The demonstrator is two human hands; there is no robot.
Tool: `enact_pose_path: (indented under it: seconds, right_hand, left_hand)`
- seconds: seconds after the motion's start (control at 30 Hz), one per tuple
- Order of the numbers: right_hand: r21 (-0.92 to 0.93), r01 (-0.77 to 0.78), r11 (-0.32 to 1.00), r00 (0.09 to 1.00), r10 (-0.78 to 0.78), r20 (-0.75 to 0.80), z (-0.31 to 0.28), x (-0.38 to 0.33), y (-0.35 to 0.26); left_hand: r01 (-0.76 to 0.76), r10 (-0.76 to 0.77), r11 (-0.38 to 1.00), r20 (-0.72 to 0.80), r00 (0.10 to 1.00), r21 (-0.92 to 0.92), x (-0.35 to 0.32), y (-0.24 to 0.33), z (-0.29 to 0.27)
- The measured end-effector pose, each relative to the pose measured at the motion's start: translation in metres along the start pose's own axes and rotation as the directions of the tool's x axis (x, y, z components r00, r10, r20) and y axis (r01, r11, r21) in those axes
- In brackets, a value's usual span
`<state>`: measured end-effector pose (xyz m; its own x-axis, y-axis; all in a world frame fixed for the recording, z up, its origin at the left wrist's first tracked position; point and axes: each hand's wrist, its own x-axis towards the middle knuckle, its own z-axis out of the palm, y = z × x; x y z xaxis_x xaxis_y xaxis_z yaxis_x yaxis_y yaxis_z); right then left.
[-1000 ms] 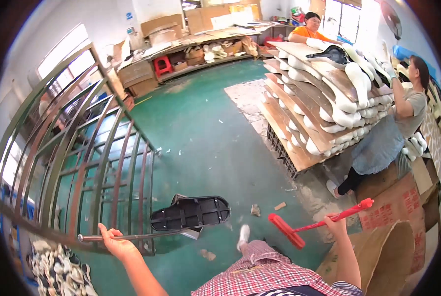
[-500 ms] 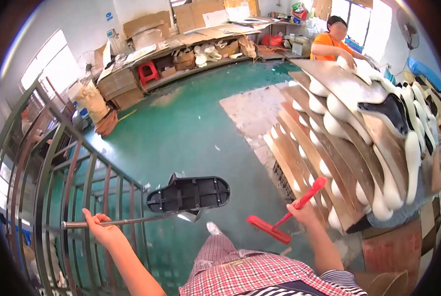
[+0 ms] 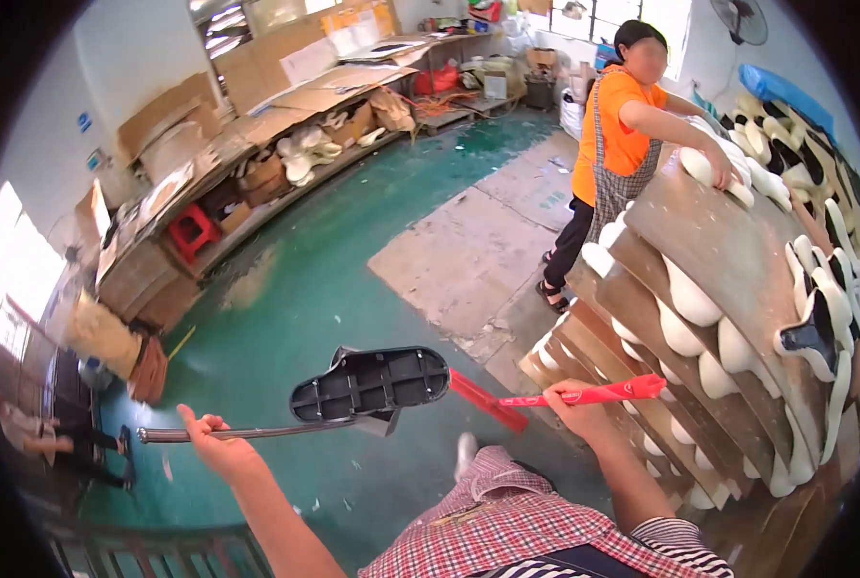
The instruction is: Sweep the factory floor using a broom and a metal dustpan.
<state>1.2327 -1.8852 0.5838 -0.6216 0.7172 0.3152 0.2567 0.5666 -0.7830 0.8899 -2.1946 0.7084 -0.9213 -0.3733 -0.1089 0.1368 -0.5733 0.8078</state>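
My left hand (image 3: 223, 451) is closed around the metal rod of a long-handled dustpan (image 3: 370, 385), index finger pointing outward. The pan is black, and its ribbed side faces me above the floor. My right hand (image 3: 576, 414) grips the red handle of a broom (image 3: 493, 403). Its handle lies nearly level, and its long narrow head slants down beside the dustpan's right end. Whether the broom head touches the pan, I cannot tell.
To the right rises a leaning stack of boards (image 3: 729, 250) with white foam-like pieces between them. Beyond it, a person in orange (image 3: 632, 106) handles white pieces. A cluttered bench (image 3: 286, 116) lines the far wall; a metal railing (image 3: 151, 549) runs along the lower left.
My view has turned right, and the railing has shifted to the lower edge. The broom has swung so its head is against or near the dustpan's right end, its handle more level.
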Motion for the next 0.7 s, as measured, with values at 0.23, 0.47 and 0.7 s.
enact_pose_path:
  seconds: [0.23,0.47,0.7]
  right_hand:
    - [0.073,-0.226,0.972,0.974,0.226,0.000,0.081,0.186,0.068]
    - [0.086,-0.357,0.930,0.922,0.366,-0.125,0.108,0.378,0.101]
    - [0.065,-0.518,0.853,0.812,0.514,-0.275,0.104,0.516,0.174]
  left_hand:
    - [0.009,-0.002,0.997,0.087,0.996,-0.071,0.082,-0.105,0.184]
    - [0.106,-0.095,0.992,0.157,0.983,-0.065,0.171,-0.193,0.352]
    - [0.193,-0.170,0.980,0.302,0.938,-0.045,0.233,-0.348,0.532]
